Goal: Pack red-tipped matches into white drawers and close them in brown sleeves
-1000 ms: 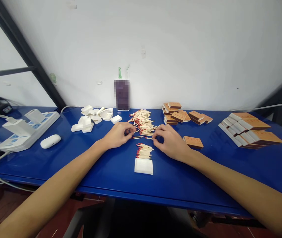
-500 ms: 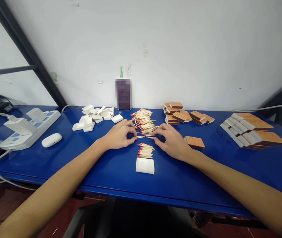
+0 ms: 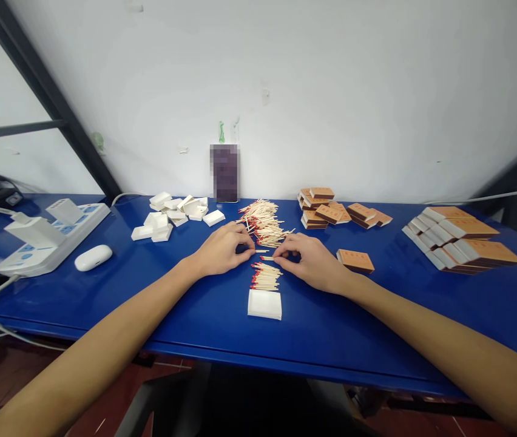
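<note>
My left hand (image 3: 223,250) and my right hand (image 3: 309,260) rest on the blue table (image 3: 195,309), fingertips curled and pinched toward each other over a few loose matches (image 3: 264,254). Behind them lies a big heap of red-tipped matches (image 3: 263,221). Just in front sits a small tidy bundle of matches (image 3: 265,277), and nearer me an empty white matchbox tray (image 3: 264,304). One orange matchbox sleeve (image 3: 355,260) lies right of my right hand.
White inner trays (image 3: 172,215) are piled back left, orange sleeves (image 3: 331,209) back centre-right, and stacked sleeves (image 3: 461,240) far right. A power strip (image 3: 49,237) and a white earbud case (image 3: 93,257) lie on the left. A blurred dark object (image 3: 225,172) leans against the wall.
Both hands have drawn slightly toward me from the big heap, their fingertips closing in together just above the small bundle.
</note>
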